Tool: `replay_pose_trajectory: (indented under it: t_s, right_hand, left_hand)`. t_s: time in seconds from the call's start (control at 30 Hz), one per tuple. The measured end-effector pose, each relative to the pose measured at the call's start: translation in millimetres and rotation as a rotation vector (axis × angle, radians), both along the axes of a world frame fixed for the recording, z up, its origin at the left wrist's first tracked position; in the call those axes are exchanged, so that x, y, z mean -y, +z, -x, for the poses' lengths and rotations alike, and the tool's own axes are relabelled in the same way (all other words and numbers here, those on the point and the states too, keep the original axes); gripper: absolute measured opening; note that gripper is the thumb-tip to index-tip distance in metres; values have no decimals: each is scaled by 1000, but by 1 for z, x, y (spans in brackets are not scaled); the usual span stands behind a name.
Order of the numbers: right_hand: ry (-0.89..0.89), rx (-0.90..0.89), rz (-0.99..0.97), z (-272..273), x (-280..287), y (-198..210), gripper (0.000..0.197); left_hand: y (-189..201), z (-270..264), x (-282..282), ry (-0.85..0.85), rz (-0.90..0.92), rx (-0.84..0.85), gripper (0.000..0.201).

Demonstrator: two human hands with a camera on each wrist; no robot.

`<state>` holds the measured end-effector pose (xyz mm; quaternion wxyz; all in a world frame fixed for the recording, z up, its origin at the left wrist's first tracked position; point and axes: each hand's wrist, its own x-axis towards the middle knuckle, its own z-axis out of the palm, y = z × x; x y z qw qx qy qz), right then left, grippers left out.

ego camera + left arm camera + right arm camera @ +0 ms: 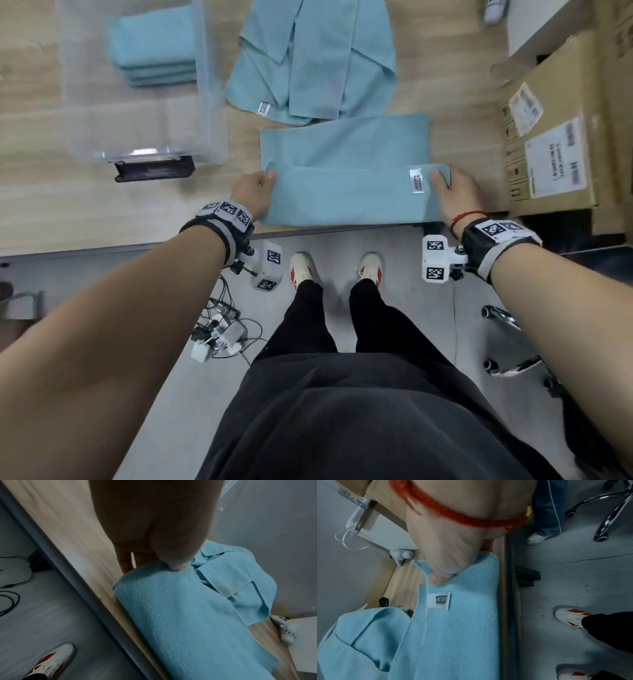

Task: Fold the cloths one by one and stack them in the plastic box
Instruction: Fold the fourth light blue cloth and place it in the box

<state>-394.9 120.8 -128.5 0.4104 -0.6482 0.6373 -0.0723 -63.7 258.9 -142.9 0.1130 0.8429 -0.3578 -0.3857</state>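
A light blue cloth (346,171) lies at the table's near edge, its near part lifted and turned over toward the far side. My left hand (255,192) pinches its left corner (171,573) between thumb and fingers. My right hand (452,192) pinches the right corner (426,566), just beside the white label (439,601). A loose heap of more blue cloths (311,58) lies behind it. The clear plastic box (209,102) stands at the left and holds a stack of folded blue cloths (154,44).
A cardboard box (555,137) stands close on the right of the table. A black object (154,169) lies in front of the plastic box. Below the table edge are cables (222,329), my shoes (303,270) and a chair base (513,342).
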Motion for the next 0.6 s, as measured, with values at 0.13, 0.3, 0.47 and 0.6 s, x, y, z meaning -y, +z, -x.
replay_pose_trajectory:
  t_s: [0.13,0.3,0.47,0.6]
  right_hand:
    - [9,2,46,-7,14,1,32]
    - [40,-9,115,-23,38,1,30]
    - [57,-71,121,-37,61,-7,28]
    - [69,-138,86,-43,76,-19,26]
  left_hand:
    - [-1,-5,-2,130,136,-36,49]
    - [0,-13,10,232,218,-63,43]
    - [-5,-20,29,271,239,-70,20]
    - [-13,-24,39,308,217,-78,15]
